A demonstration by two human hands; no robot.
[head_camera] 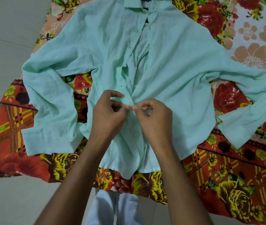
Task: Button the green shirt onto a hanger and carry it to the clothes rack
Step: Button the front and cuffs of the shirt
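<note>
A pale green shirt [169, 65] lies face up and spread out on a floral bedsheet, collar away from me, sleeves bent out to both sides. Its front stands open from the collar down to the middle. A dark hanger [146, 20] shows only as a sliver inside the open neck. My left hand [109, 114] and my right hand [155, 117] meet at the middle of the front, fingertips pinching the two plackets together. One white button [136, 134] shows fastened just below my hands.
The floral bedsheet [226, 184] covers a bed whose left edge meets a pale tiled floor [2, 46]. My legs in light trousers [112, 208] stand at the bed's near edge.
</note>
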